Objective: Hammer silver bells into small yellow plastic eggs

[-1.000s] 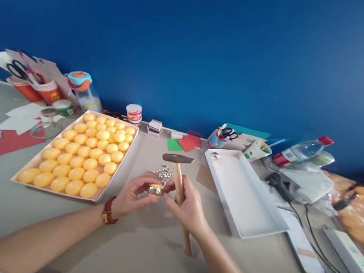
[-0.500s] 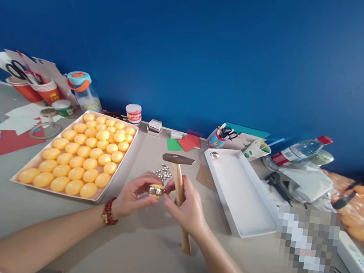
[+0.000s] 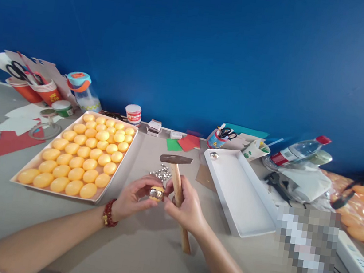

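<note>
My left hand [image 3: 128, 199] pinches an orange ball [image 3: 156, 188] between thumb and fingers. A band of shiny silver studs [image 3: 156, 194] runs round the ball. Wrapped round the wooden handle of a hammer [image 3: 178, 185], my right hand [image 3: 189, 207] keeps the steel head up and its fingertips close against the ball's right side. Whether those fingertips also pinch a stud is too small to tell. Just beyond my hands lies a loose pile of silver studs [image 3: 163, 172]. A silver-covered ball [image 3: 214, 155] rests in the far left corner of the white tray [image 3: 239, 232].
A shallow box [image 3: 18, 182] full of orange balls stands left. Along the blue wall are paper cups [image 3: 48, 92], a drinking bottle [image 3: 82, 92], a tub [image 3: 133, 115] and a scissors cup [image 3: 217, 140]. At right lie a plastic bottle [image 3: 296, 151], a black tool [image 3: 279, 185] and a power strip [image 3: 358, 262].
The ball has turned slightly and come a little nearer, showing more orange on top. The hammer head has shifted slightly left. Both hands keep their holds.
</note>
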### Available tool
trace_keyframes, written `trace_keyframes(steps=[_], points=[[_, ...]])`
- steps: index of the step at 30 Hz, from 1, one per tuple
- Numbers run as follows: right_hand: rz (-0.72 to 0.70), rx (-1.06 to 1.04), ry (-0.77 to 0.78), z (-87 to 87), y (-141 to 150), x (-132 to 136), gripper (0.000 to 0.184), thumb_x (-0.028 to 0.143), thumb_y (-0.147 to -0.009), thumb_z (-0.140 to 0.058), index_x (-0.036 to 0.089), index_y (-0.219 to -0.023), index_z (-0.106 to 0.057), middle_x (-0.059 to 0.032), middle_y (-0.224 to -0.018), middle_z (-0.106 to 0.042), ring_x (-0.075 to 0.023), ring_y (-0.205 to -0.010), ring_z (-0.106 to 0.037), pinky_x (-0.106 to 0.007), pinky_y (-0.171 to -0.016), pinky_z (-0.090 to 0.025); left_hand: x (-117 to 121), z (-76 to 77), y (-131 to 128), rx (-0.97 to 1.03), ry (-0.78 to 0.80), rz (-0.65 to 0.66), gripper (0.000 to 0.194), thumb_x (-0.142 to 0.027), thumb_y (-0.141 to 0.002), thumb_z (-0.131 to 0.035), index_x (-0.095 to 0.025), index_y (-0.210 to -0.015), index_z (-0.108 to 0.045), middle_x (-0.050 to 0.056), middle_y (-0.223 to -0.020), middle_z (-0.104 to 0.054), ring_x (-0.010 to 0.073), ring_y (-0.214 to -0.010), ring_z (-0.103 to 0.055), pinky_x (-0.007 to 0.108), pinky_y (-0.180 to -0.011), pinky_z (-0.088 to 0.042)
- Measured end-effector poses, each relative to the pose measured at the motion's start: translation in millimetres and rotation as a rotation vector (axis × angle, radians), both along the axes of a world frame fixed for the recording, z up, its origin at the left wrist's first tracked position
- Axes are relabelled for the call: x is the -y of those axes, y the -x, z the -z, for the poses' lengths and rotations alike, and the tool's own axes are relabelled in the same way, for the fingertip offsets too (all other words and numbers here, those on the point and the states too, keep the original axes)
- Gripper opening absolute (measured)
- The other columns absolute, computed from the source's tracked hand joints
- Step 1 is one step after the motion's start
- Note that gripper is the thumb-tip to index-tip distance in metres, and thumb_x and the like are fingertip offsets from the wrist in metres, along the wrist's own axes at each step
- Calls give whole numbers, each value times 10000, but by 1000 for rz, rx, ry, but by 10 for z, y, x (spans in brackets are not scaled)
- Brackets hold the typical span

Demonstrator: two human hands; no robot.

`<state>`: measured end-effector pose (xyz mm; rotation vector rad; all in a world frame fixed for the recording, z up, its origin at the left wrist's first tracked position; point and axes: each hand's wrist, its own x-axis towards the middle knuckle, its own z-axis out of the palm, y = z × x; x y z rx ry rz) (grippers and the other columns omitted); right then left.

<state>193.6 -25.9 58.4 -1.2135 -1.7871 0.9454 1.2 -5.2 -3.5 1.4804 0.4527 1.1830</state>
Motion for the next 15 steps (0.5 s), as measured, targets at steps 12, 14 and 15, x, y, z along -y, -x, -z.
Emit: trace_keyframes(steps=[12,14,15], points=[[-57,-34,8,-33,0,16,269,87,-673,-564,229,-880,-466,38,-778,-548,-114,-599,-526,-215,-555,-444,20,-37,-1,-9,15,57,353,-263,-807,-735,-196,-1141,-645,115,-1095,-617,258,-1100,-564,393,-930,-500],[-60,-33,12,-37,1,13,272,86,-670,-559,229,-882,-467,36,-780,-549,-116,-601,-529,-216,-557,-447,20,-38,2,-16,8,52,352,-259,-806,-735,-200,-1143,-647,116,-1101,-617,257,-1096,-569,392,-927,-503],[-63,-33,17,-37,2,12,273,86,-670,-557,230,-884,-468,36,-779,-551,-117,-603,-531,-216,-559,-449,21,-35,4,-18,6,48,353,-260,-805,-736,-200,-1142,-649,116,-1101,-618,257,-1091,-572,392,-924,-505]])
